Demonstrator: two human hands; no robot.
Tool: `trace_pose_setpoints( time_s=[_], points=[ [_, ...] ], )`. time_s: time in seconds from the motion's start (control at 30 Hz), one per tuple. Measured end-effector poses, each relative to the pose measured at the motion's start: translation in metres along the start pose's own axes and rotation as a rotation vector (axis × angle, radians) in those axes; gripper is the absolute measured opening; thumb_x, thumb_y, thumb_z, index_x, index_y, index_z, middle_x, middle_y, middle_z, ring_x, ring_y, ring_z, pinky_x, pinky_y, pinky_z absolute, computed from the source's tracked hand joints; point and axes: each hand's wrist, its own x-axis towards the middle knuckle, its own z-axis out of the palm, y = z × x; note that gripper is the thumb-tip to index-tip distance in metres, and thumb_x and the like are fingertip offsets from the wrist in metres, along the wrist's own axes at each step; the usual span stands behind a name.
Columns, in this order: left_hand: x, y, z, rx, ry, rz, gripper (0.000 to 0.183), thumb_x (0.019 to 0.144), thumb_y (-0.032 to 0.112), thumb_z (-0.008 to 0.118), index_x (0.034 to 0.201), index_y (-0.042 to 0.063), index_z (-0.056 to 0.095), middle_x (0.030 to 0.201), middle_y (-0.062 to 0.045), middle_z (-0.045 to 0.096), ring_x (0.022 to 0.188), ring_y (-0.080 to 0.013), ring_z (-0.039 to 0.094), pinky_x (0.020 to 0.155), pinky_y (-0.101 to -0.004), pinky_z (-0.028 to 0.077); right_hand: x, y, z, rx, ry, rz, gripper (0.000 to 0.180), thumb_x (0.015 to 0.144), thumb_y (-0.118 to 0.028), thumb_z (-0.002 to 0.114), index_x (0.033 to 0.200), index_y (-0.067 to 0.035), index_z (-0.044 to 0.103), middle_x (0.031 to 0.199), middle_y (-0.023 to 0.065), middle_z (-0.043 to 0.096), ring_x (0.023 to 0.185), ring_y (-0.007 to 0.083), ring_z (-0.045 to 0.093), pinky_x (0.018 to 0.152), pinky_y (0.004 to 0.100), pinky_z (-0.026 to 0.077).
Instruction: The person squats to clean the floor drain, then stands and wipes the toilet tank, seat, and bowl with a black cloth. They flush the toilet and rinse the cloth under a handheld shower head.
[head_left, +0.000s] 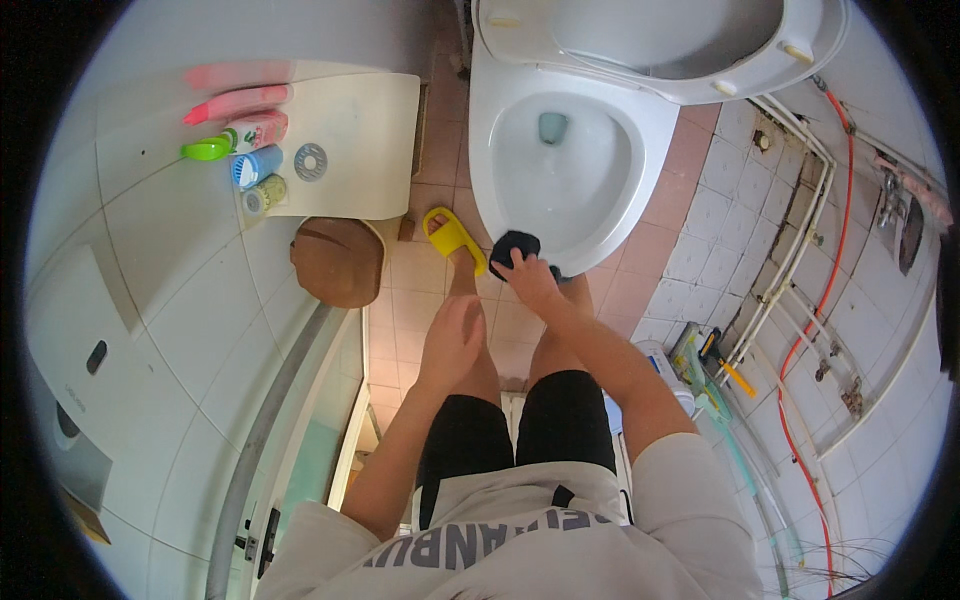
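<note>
A dark cloth (516, 247) is held in my right hand (531, 283) against the front rim of a white toilet bowl (491, 187). Part of the cloth hangs over the outside of the rim, partly hidden by the hand. My left hand (454, 334) rests by my left knee, and nothing shows in it. Its fingers lie close together, seen from the back. The toilet seat (675, 86) and lid (675, 30) are raised. Some water (553, 127) stands at the bottom of the bowl.
On the left, a cream ledge (360, 142) holds several bottles, among them a green-capped one (255, 133). A brown-lidded bin (337, 262) stands below it. White pipes (795, 240) and a red hose (840, 225) run along the right wall, with cleaning tools (705, 375) and a bucket (664, 364) nearby.
</note>
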Motion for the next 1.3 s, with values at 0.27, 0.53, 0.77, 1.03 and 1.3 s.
trace_pose_setpoints(
  time_s=[0.27, 0.53, 0.77, 1.03, 1.3],
  points=[
    [-0.004, -0.018, -0.003, 0.013, -0.016, -0.053, 0.030, 0.090, 0.009, 0.055, 0.118, 0.000, 0.054, 0.112, -0.019, 0.058, 0.106, -0.0330, 0.057, 0.094, -0.0388, 0.044, 0.132, 0.065, -0.162, 0.092, 0.470, 0.320, 0.062, 0.089, -0.012, 0.050, 0.142, -0.041, 0.035, 0.117, 0.0167, 0.048, 0.086, 0.0286, 0.062, 0.067, 0.0384, 0.054],
    [0.000, -0.006, 0.005, -0.050, -0.009, -0.060, 0.030, 0.090, 0.009, 0.055, 0.118, -0.001, 0.054, 0.112, -0.019, 0.058, 0.106, -0.0324, 0.057, 0.093, -0.0384, 0.044, 0.089, 0.045, -0.098, 0.036, 0.384, 0.025, 0.043, 0.090, -0.017, 0.051, 0.129, -0.035, 0.053, 0.119, 0.0143, 0.049, 0.095, 0.0310, 0.060, 0.071, 0.0419, 0.051],
    [0.005, -0.009, -0.007, 0.034, -0.038, -0.047, 0.027, 0.087, 0.009, 0.055, 0.113, 0.000, 0.055, 0.108, -0.019, 0.059, 0.105, -0.0370, 0.056, 0.090, -0.0410, 0.046, -0.032, 0.066, 0.029, -0.098, 0.217, -0.386, 0.022, 0.082, -0.021, 0.057, 0.099, -0.026, 0.069, 0.112, 0.0091, 0.054, 0.093, 0.0296, 0.056, 0.071, 0.0418, 0.048],
    [0.001, -0.022, 0.010, 0.144, -0.044, -0.057, 0.025, 0.088, 0.012, 0.056, 0.111, 0.002, 0.056, 0.105, -0.019, 0.059, 0.099, -0.0370, 0.057, 0.086, -0.0421, 0.046, -0.093, 0.212, 0.020, -0.438, -0.126, 0.203, 0.028, 0.083, -0.017, 0.056, 0.109, -0.018, 0.066, 0.116, 0.0101, 0.052, 0.105, 0.0293, 0.053, 0.081, 0.0453, 0.046],
    [0.003, -0.004, 0.032, 0.177, -0.118, -0.036, 0.025, 0.089, 0.011, 0.056, 0.111, 0.000, 0.055, 0.105, -0.017, 0.059, 0.099, -0.0309, 0.059, 0.088, -0.0377, 0.047, -0.079, 0.292, -0.061, 0.392, 0.485, 0.815, 0.080, 0.082, 0.002, 0.051, 0.146, -0.038, 0.026, 0.137, 0.0278, 0.037, 0.102, 0.0409, 0.060, 0.083, 0.0450, 0.053]
  ],
)
